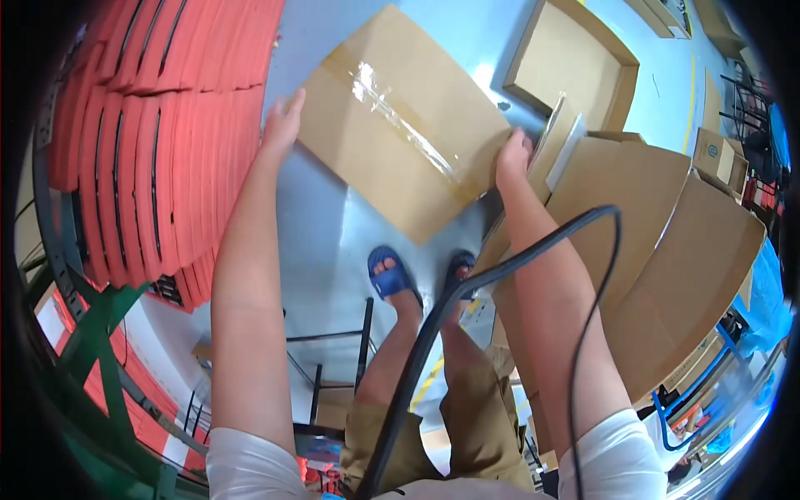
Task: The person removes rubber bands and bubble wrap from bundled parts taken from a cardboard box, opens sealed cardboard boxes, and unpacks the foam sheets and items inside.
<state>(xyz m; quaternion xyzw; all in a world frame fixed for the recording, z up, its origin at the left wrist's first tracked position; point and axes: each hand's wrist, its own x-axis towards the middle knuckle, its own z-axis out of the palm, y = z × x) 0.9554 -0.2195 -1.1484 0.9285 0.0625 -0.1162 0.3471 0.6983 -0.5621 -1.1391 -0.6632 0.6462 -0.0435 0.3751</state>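
Note:
A closed, flat cardboard box [400, 117] with shiny clear tape along its middle is held out in front of me, above the floor and turned at an angle. My left hand [284, 127] grips its left corner, slightly blurred, with the fingers partly hidden behind the edge. At the opposite corner my right hand [513, 158] is closed on the box, its fingertips partly out of sight.
Tall stacks of red foam-like sheets [183, 183] rise on the left, beside a green metal frame [104, 350]. Large open cardboard boxes [633, 192] crowd the right, and an open shallow carton [575, 62] lies behind. A black cable [500, 268] crosses the view.

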